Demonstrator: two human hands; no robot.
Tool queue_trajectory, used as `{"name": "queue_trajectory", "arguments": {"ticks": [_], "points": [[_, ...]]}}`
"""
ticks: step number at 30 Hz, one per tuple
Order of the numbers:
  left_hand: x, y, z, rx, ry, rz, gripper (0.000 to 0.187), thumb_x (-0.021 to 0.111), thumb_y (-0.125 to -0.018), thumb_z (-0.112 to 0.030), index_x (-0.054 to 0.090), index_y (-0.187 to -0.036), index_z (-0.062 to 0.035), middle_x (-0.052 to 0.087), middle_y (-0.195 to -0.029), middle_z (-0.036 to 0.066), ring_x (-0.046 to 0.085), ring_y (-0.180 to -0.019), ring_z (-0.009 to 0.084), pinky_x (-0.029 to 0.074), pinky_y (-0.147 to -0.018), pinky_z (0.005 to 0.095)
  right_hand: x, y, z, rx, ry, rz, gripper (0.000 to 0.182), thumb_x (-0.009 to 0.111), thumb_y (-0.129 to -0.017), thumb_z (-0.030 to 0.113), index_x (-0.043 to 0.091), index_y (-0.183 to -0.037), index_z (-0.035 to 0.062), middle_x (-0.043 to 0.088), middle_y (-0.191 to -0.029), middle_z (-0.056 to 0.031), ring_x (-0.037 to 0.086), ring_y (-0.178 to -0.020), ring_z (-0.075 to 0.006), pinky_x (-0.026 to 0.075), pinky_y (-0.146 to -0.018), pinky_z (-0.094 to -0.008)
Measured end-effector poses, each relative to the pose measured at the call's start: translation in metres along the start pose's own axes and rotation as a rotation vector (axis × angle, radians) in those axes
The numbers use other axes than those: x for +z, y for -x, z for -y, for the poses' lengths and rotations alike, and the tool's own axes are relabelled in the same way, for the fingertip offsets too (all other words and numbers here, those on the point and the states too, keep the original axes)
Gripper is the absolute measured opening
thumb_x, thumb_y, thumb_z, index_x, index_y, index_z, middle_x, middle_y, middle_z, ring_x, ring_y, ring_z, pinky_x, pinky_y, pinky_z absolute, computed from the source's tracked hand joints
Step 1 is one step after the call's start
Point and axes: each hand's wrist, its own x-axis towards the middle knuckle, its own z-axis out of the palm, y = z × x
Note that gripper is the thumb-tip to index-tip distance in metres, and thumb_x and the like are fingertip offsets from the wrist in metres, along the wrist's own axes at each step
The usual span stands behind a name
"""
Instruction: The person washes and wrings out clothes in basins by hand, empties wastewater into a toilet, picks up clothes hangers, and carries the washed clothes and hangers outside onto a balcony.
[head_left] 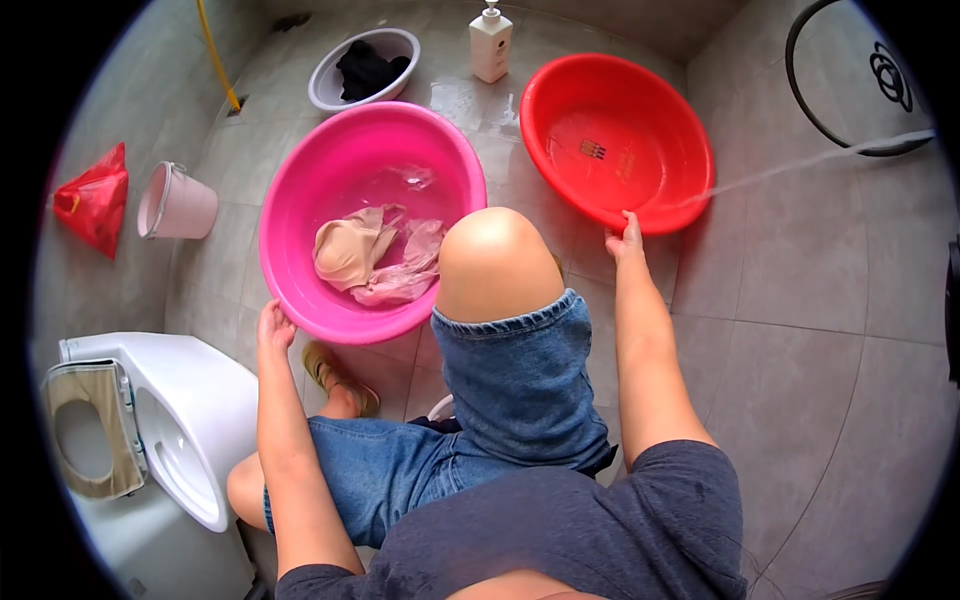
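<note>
A bright pink basin [372,120] stands on the floor before me, with water, a beige padded bra [345,250] and thin pale-pink fabric [405,270] inside. My left hand [276,326] is at its near left rim, fingers closed against the edge. To the right, a red basin [560,165] has a little water in its bottom. My right hand [627,238] grips its near rim, thumb on top. A stream of water [790,166] comes from the right edge and reaches the red basin near that hand.
Behind the pink basin are a pale basin [318,85] with dark cloth [370,72] and a white pump bottle [490,45]. A pink bucket [178,205] and a red plastic bag [97,200] are at left, above a white toilet [190,400]. A black hose [800,100] hangs right.
</note>
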Motion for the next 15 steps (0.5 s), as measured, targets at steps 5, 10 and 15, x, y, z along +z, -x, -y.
{"name": "queue_trajectory", "arguments": {"ticks": [5, 10, 15], "points": [[0.000, -0.025, 0.006, 0.162, -0.073, -0.015, 0.034, 0.061, -0.080, -0.022, 0.056, -0.108, -0.0030, 0.062, -0.104, 0.011, 0.058, -0.098, 0.0251, 0.046, -0.090, 0.0380, 0.002, 0.029, 0.006, 0.064, 0.177, -0.075, 0.055, 0.077, -0.070, 0.042, 0.054, -0.112, 0.0163, 0.055, -0.111, -0.0084, 0.051, -0.102, -0.0261, 0.048, -0.082, -0.0428], [0.056, 0.006, 0.017, 1.219, -1.241, -0.658, 0.055, 0.067, -0.068, -0.018, 0.051, -0.120, -0.0053, 0.055, -0.111, 0.020, 0.051, -0.107, 0.0352, 0.040, -0.093, 0.0475, 0.000, 0.053, 0.012, 0.094, 0.601, -0.406, 0.074, 0.070, -0.075, 0.040, 0.035, -0.137, 0.0201, 0.029, -0.143, -0.0086, 0.040, -0.115, -0.0337, 0.041, -0.079, -0.0505], [0.102, 0.020, 0.056, 1.161, -1.655, -0.224, 0.068, 0.066, -0.069, -0.028, 0.044, -0.131, -0.0120, 0.042, -0.132, 0.021, 0.036, -0.125, 0.0381, 0.024, -0.101, 0.0597, 0.082, 0.089, 0.044, -0.244, 0.895, 0.014, 0.019, 0.066, -0.079, 0.022, 0.055, -0.092, 0.0130, 0.046, -0.066, 0.0011, 0.045, -0.058, -0.0094, 0.038, -0.045, -0.0244]]}}
